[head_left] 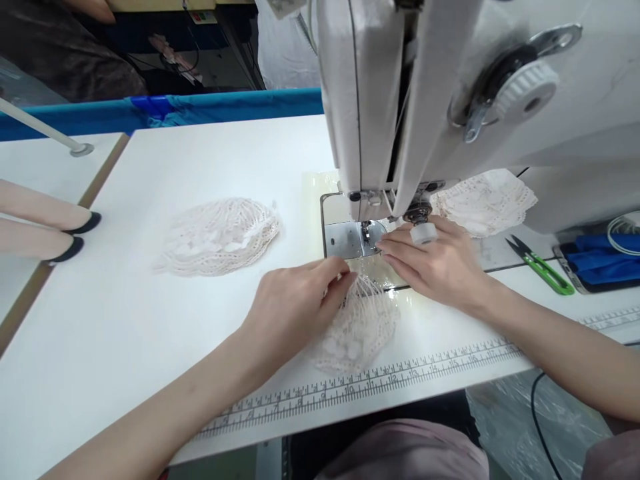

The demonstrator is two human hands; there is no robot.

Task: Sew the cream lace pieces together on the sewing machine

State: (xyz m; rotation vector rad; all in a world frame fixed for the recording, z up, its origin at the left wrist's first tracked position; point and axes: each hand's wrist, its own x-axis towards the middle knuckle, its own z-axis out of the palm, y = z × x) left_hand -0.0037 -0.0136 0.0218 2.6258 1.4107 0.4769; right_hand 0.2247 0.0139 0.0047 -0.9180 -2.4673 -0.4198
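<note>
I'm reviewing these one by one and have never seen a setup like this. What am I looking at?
There is no robot here: these are a person's bare hands, seen from a camera worn on that person's head, looking forward and down. The big pale machine is a sewing machine, set in a white table with a printed ruler along its near edge. The left hand pinches the top of a lace piece. The right hand reaches beside the presser foot; whether it grips anything is hidden. More lace lies to the left, and green-handled snips to the right.
</note>
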